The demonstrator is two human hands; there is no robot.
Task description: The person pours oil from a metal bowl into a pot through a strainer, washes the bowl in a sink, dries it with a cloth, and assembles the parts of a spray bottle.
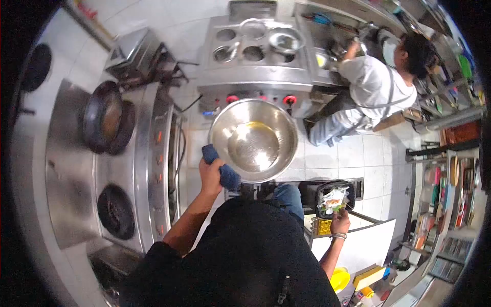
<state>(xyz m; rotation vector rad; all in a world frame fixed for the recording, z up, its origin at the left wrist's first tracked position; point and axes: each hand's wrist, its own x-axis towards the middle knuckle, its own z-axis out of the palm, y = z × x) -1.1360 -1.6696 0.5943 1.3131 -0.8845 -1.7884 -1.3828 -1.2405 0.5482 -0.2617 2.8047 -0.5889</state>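
Note:
My left hand [210, 178] is closed around a folded dark blue cloth [223, 169], pressed against the near left rim of a large stainless steel bowl [221, 134]. A shallow yellowish sheen shows at the bottom of the bowl, which is tilted slightly toward me. My right hand [339, 223] is lowered to my right with its fingers bent together at the near edge of a black bin [321, 192]. White crumpled material and food scraps [335, 198] lie inside the bin. Whatever the right fingers grip is too small to make out.
Ahead stands a steel cooker [250, 74] with several round wells and red knobs. Woks [116, 211] sit on the stove at left. A co-worker [376, 92] in a white shirt works at the far right. Shelves [450, 194] line the right side; a white-topped counter [358, 240] is beside me.

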